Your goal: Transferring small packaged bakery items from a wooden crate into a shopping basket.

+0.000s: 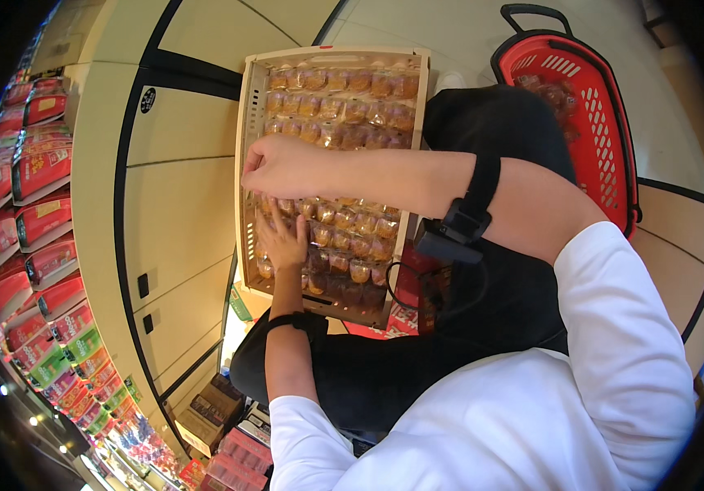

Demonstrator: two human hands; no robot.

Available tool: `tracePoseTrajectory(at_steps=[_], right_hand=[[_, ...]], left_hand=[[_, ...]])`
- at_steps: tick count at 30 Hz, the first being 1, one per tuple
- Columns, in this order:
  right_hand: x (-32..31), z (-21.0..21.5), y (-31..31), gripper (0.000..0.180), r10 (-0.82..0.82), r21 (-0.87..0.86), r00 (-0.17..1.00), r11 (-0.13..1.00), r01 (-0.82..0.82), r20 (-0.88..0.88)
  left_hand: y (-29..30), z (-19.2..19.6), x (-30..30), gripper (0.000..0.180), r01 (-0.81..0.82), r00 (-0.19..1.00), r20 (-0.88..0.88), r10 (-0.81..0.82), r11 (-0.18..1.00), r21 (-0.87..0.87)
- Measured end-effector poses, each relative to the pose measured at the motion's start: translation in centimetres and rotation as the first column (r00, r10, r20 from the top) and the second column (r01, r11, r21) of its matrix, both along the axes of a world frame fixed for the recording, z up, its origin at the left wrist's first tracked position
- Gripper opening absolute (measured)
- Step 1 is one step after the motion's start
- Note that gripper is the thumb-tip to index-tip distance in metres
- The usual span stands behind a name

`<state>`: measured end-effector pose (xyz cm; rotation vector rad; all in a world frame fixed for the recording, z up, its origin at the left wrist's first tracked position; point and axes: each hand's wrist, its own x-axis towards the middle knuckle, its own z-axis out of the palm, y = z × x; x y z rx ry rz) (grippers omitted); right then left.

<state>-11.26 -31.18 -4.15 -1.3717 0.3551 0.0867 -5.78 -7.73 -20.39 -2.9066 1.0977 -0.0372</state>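
A shallow tan crate [245,94] lies in front of me, filled with rows of small golden-brown pastries [356,111] in clear wrappers. My left hand [283,239] rests over the left side of the rows, fingers spread, touching the wrapped pastries. Just beyond it, my right hand [277,164] reaches across to the crate's left rim. Its fingers are curled together, and whatever they may pinch is hidden. The right forearm covers part of the middle rows. Both forearms wear black straps; the right one carries a small black device [447,240].
A red shopping basket [604,139] with a black handle stands on the floor at the far right, several wrapped items [550,96] inside. Tan cabinets [180,123] border the crate's left. Beyond them run shelves of red packages [44,164]. Cardboard boxes [209,413] sit at the lower left.
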Motion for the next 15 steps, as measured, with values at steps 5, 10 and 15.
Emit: tracePoseTrajectory(at_steps=[5, 10, 15], right_hand=[[0.0, 0.2, -0.2, 0.018, -0.046, -0.016, 0.999, 0.999, 0.046, 0.019], [-0.1, 1.3, -0.4, 0.019, -0.054, 0.005, 0.996, 0.999, 0.053, 0.078], [-0.8, 1.1, -0.7, 0.015, -0.127, -0.029, 0.982, 0.991, 0.132, 0.138]], left_hand=[[-3.1, 2.8, -1.8, 0.035, 0.285, 0.844, -0.497, -0.201, 0.953, 0.099], [-1.2, 0.0, -2.2, 0.017, 0.553, 0.671, -0.695, -0.259, 0.799, 0.236], [-3.7, 2.6, -4.5, 0.024, 0.569, 0.673, -0.701, -0.234, 0.770, 0.289]])
